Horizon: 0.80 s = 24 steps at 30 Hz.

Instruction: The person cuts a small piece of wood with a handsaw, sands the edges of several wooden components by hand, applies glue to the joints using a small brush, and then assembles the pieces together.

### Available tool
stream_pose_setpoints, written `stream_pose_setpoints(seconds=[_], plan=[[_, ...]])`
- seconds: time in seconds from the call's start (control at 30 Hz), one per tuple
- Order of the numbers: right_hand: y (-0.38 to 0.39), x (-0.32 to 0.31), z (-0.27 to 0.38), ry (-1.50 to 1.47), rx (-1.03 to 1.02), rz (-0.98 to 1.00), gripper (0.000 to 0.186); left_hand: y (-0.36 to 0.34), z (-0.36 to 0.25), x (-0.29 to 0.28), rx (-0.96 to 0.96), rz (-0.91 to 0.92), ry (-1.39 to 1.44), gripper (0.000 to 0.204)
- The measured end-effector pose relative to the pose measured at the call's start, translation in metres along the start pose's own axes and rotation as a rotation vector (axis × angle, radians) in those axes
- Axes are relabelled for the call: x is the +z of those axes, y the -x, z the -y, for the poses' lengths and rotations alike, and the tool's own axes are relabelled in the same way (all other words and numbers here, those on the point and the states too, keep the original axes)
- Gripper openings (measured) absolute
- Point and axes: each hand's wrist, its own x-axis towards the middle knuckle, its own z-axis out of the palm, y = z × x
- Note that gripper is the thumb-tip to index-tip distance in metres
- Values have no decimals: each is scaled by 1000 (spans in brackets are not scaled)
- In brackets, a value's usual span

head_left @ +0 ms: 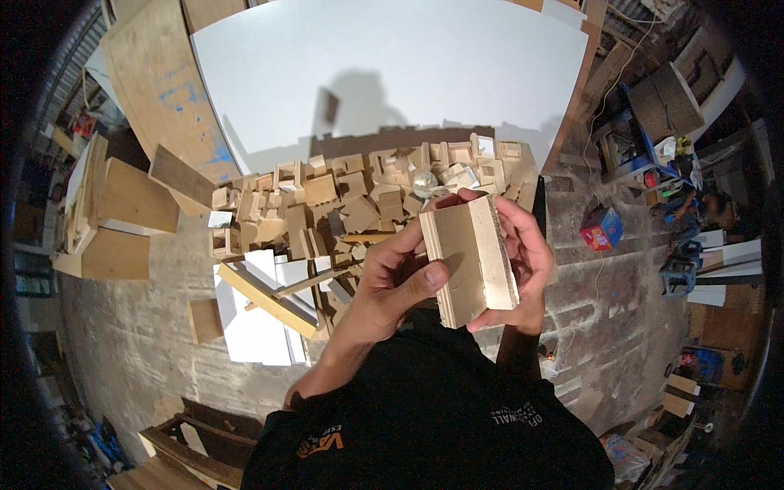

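Observation:
A small wooden block [467, 260], built of joined boards with raised side edges, is held up in front of my chest. My left hand [400, 282] grips its left side, the thumb lying across its face. Around the right side and underneath curl the fingers of my right hand [527, 257]. Beyond my hands many small wooden pieces [359, 214] lie heaped together, several of them box-like with open recesses. A round, clear object [424, 184] sits among them, just past the held block.
A large white panel [392, 73] rises behind the heap. White sheets [253, 327] with a yellow-edged strip [265, 298] lie at left. Wooden boxes [135, 204] stand farther left. A red and blue box [603, 229] rests on the floor at right, near cluttered shelving [653, 155].

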Motion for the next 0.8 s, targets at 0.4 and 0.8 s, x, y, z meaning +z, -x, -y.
stream_pose_setpoints(seconds=[0.4, 0.8], plan=[[2, -1, -1, -12, 99, -44, 124, -2, 3, 1, 57, -110, 62, 70], [13, -10, -21, 95, 230, -56, 97, 0, 8, -1, 507, -284, -634, 59]])
